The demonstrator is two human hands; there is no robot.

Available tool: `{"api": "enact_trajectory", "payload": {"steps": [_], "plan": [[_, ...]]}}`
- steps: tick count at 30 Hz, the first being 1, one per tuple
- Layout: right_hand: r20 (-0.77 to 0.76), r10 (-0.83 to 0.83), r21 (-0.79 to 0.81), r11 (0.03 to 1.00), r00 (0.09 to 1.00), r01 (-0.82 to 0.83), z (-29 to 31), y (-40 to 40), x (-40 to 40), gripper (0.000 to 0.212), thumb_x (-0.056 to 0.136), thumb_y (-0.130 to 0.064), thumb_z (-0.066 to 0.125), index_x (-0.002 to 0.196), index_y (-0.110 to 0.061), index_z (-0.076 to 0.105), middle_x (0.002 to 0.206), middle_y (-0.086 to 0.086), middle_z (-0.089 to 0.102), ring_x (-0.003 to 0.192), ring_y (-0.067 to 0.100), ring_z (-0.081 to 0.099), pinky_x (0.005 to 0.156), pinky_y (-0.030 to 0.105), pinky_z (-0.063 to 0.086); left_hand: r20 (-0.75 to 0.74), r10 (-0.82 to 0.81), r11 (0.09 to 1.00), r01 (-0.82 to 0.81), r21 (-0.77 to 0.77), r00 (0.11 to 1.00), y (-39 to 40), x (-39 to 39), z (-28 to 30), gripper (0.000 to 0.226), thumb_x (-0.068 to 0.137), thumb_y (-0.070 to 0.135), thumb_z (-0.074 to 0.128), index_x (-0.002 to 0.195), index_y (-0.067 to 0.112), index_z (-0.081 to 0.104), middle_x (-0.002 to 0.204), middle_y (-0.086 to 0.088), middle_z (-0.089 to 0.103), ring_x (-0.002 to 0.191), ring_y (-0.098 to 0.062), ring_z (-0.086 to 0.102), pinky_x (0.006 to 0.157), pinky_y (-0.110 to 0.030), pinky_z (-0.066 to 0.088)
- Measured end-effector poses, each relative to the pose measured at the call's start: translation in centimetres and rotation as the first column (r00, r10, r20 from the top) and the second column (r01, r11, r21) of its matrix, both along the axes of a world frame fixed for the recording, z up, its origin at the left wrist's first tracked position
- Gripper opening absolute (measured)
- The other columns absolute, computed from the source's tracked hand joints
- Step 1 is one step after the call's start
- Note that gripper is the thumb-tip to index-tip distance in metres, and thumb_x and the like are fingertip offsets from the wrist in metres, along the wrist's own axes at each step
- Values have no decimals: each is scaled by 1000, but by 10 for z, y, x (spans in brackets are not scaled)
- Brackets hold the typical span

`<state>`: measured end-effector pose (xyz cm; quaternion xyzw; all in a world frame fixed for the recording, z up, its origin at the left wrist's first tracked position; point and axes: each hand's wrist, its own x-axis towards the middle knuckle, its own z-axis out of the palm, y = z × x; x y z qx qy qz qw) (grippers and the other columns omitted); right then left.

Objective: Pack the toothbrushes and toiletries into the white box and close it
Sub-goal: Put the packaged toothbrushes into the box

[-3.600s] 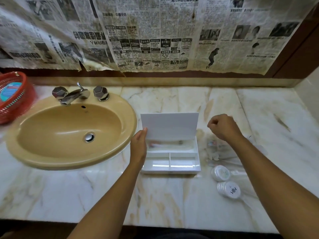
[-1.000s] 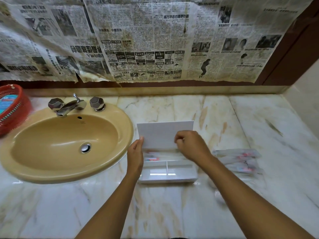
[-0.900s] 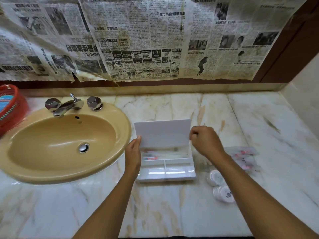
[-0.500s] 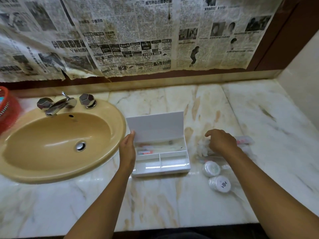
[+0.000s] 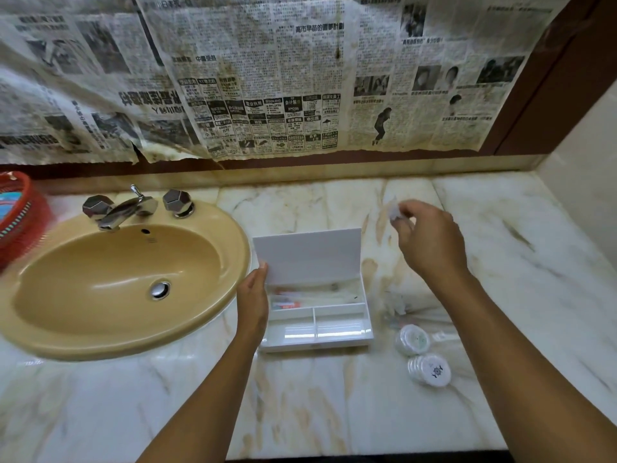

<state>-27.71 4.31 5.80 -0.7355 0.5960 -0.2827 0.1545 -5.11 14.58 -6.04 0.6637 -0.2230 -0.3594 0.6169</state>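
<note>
The white box (image 5: pixel 334 342) stands open on the marble counter, its lid (image 5: pixel 309 255) upright. Wrapped toothbrushes (image 5: pixel 300 300) lie in its long rear compartment; the two front compartments hold nothing. My left hand (image 5: pixel 252 304) rests against the box's left side, thumb on the lid's edge. My right hand (image 5: pixel 429 240) is raised above the counter to the right of the lid, pinching a clear-wrapped toothbrush pack (image 5: pixel 395 212) whose rest hangs behind my hand and wrist. More wrapped toothbrushes (image 5: pixel 399 304) and two round white toiletry packs (image 5: pixel 412 339) (image 5: pixel 430 369) lie to the right of the box.
A tan sink (image 5: pixel 100 289) with a chrome tap (image 5: pixel 123 208) lies left of the box. A red basket (image 5: pixel 16 215) stands at the far left edge. Newspaper (image 5: pixel 267 78) covers the wall behind. A side wall (image 5: pixel 584 168) closes the counter at the right.
My right hand put a pack into the box, reached down to the pile on the right, and has now lifted up holding a wrapped pack. The left hand has stayed on the box.
</note>
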Motion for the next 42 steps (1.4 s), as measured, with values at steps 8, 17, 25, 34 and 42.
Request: {"api": "enact_trajectory", "payload": {"steps": [8, 17, 25, 34, 42], "plan": [[393, 366, -105, 929, 844, -354, 46, 50, 72, 6, 91, -16, 63, 95, -16, 66, 74, -11, 63, 53, 7, 50, 55, 21, 43, 0, -9, 1000, 9, 19, 1000, 0, 5, -5, 28, 103, 25, 48, 85, 14, 67, 80, 14, 72, 73, 8, 65, 66, -5, 47], [-169, 548, 77, 836, 819, -543, -63, 78, 126, 18, 94, -13, 52, 110, -13, 60, 94, 5, 49, 70, 23, 51, 65, 38, 50, 60, -20, 999, 18, 28, 998, 1, 7, -7, 41, 103, 26, 49, 63, 15, 49, 58, 6, 50, 56, -3, 48, 59, -17, 42], [-277, 552, 274, 830, 787, -486, -102, 76, 134, 26, 88, -4, 54, 112, -13, 61, 100, 9, 61, 91, 28, 60, 79, 40, 53, -41, -11, 1000, 12, 5, 999, 0, 8, -8, 40, 102, 26, 51, 63, 17, 55, 58, 12, 61, 57, 0, 57, 59, -12, 47], [-207, 689, 462, 695, 695, -551, -106, 73, 125, 41, 100, -42, 23, 122, -27, 55, 133, -1, 56, 122, 25, 48, 99, 50, 39, -69, 3, 1000, -4, -9, 998, -3, 10, -14, 31, 101, 24, 53, 78, 3, 59, 76, -10, 58, 70, -12, 56, 63, -16, 47], [-320, 640, 362, 764, 698, -534, -104, 77, 129, 40, 99, -38, 29, 113, -17, 60, 122, 5, 61, 111, 25, 53, 96, 45, 39, -31, -5, 1000, 6, 30, 1000, -4, 8, -12, 28, 101, 24, 51, 85, 6, 66, 84, -6, 68, 78, -12, 62, 70, -19, 51]]}}
